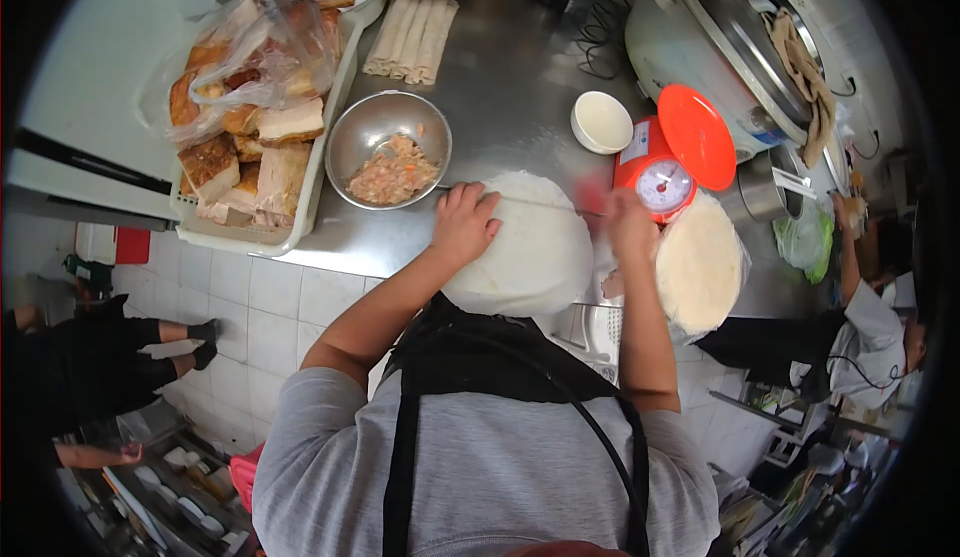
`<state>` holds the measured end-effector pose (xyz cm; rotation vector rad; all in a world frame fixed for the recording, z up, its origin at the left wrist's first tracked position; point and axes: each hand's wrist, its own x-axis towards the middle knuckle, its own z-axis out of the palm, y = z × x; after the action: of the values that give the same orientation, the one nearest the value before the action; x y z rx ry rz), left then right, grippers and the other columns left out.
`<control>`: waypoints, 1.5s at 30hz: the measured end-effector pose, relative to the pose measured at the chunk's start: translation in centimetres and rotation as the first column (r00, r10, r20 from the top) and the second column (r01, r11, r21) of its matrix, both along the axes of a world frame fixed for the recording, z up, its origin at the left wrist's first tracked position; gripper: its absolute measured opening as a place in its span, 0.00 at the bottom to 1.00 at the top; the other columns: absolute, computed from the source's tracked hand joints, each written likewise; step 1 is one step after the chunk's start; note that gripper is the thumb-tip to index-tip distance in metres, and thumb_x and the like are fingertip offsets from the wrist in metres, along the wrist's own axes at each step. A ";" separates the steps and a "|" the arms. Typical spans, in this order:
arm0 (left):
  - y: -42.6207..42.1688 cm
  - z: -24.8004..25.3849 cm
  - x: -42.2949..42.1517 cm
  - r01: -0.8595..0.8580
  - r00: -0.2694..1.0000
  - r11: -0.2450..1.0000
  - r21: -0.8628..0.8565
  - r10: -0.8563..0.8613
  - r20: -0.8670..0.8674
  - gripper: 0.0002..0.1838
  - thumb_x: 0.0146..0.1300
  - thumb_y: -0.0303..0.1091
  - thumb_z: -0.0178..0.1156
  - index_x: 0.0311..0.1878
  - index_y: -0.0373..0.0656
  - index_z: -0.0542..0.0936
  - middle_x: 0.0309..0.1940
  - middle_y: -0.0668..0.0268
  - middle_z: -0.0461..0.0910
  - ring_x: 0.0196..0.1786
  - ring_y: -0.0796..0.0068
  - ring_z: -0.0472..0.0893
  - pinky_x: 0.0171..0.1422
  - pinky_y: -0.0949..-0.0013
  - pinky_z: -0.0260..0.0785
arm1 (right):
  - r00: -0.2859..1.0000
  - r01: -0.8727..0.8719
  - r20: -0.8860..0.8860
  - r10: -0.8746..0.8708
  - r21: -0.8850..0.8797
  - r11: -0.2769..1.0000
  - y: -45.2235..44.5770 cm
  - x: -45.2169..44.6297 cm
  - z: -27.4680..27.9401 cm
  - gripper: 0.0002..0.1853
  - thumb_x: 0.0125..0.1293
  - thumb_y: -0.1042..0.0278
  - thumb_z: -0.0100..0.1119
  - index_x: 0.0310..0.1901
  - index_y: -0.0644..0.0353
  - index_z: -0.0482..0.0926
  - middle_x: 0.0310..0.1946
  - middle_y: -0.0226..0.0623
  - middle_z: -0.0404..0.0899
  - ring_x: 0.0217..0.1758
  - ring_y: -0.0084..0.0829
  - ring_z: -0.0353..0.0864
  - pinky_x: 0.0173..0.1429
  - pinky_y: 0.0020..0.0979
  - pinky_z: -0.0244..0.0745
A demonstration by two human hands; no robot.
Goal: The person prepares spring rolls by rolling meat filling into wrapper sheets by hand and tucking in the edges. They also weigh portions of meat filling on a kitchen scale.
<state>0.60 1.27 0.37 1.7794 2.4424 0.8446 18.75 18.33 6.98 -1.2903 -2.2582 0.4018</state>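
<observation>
My left hand (466,225) lies on the near-round, pale wrapper sheets (525,267) at the front edge of the metal table, its fingers spread. A thin greyish line (520,200) crosses the sheets' far part; whether it is an edge, a fold or a tool I cannot tell. My right hand (632,225) is smeared by motion just right of the sheets, beside a red blur (595,197). What it holds, if anything, is unclear. Close to it are a red dial scale (662,185) and a second stack of round sheets (700,265) in clear plastic.
A steel bowl (350,147) holds minced filling. White rolls (412,32) lie behind it. Chunks of meat fill a white basket (300,237) at left. A small white bowl (602,122) and a large cooker (690,47) stand at right. Other people are on both sides.
</observation>
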 end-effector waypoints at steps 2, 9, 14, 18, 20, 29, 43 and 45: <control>0.1 0.4 -0.6 0.016 1.000 1.000 -0.012 -0.016 -0.027 0.24 0.49 0.39 0.62 0.52 0.48 0.75 0.52 0.62 0.67 0.57 0.60 0.64 0.58 0.56 0.56 | 0.997 0.016 -0.080 -0.011 0.062 0.998 1.8 6.8 1.7 0.07 0.58 0.69 0.57 0.27 0.64 0.75 0.24 0.46 0.76 0.28 0.42 0.76 0.34 0.35 0.70; -0.3 1.4 -1.7 0.090 0.994 0.995 -0.041 -0.087 0.063 0.24 0.51 0.39 0.61 0.53 0.47 0.75 0.53 0.61 0.68 0.57 0.59 0.65 0.61 0.53 0.53 | 0.655 0.502 0.524 -0.544 0.236 0.832 -5.3 27.0 5.7 0.30 0.52 0.69 0.59 0.59 0.61 0.65 0.52 0.51 0.72 0.56 0.46 0.72 0.60 0.39 0.65; -3.8 3.0 -2.7 0.178 0.926 0.980 0.091 -0.198 0.323 0.23 0.53 0.39 0.60 0.54 0.46 0.73 0.50 0.60 0.71 0.53 0.58 0.69 0.57 0.56 0.58 | 0.815 0.442 0.495 -0.299 -0.200 0.874 -7.5 20.2 8.1 0.35 0.49 0.65 0.65 0.60 0.60 0.65 0.55 0.51 0.70 0.58 0.44 0.70 0.62 0.37 0.63; -6.9 2.8 -5.6 0.098 -0.024 0.981 -0.168 0.171 0.985 0.23 0.62 0.50 0.53 0.52 0.43 0.70 0.39 0.59 0.78 0.36 0.67 0.77 0.42 0.68 0.67 | 0.974 -0.226 -0.082 0.211 -0.320 0.920 -7.0 4.4 7.8 0.24 0.53 0.68 0.64 0.52 0.64 0.73 0.52 0.48 0.73 0.55 0.43 0.73 0.59 0.34 0.66; -8.8 3.4 -7.8 0.048 -0.454 0.996 -0.070 0.085 0.887 0.26 0.64 0.56 0.45 0.52 0.44 0.69 0.37 0.62 0.79 0.36 0.72 0.78 0.39 0.72 0.67 | 0.808 -0.590 -0.136 0.574 -0.176 0.788 -7.9 -3.3 7.5 0.25 0.54 0.66 0.63 0.54 0.64 0.71 0.51 0.48 0.73 0.55 0.44 0.72 0.58 0.34 0.66; -8.2 1.7 -10.5 -0.187 -0.456 0.978 -0.088 -0.007 0.890 0.18 0.60 0.33 0.45 0.52 0.37 0.68 0.43 0.56 0.78 0.42 0.61 0.79 0.45 0.64 0.71 | 0.382 -0.836 0.332 0.863 -0.274 0.475 -10.5 -24.4 1.5 0.38 0.46 0.64 0.66 0.61 0.58 0.62 0.58 0.43 0.66 0.60 0.42 0.67 0.63 0.44 0.61; -7.3 4.5 -10.6 -0.246 -0.284 0.960 -0.134 0.061 0.957 0.32 0.55 0.22 0.46 0.61 0.47 0.46 0.49 0.49 0.71 0.36 0.57 0.81 0.35 0.62 0.77 | 0.841 -0.478 -0.123 0.527 -0.625 0.617 -8.8 -28.2 -1.5 0.32 0.47 0.66 0.64 0.56 0.62 0.67 0.39 0.45 0.80 0.39 0.43 0.80 0.47 0.35 0.73; -7.2 4.7 -10.5 -0.224 -0.265 0.969 -0.101 0.039 0.964 0.35 0.55 0.21 0.46 0.62 0.50 0.41 0.50 0.49 0.70 0.36 0.58 0.81 0.35 0.63 0.77 | 0.862 -0.426 -0.262 0.434 -0.840 0.337 -7.8 -27.6 0.1 0.33 0.46 0.64 0.65 0.56 0.63 0.67 0.39 0.49 0.79 0.39 0.44 0.79 0.47 0.34 0.73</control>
<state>-9.91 -5.92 5.05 0.1076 1.2163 1.5493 -8.83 10.48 7.05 -0.9913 -2.4135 2.0202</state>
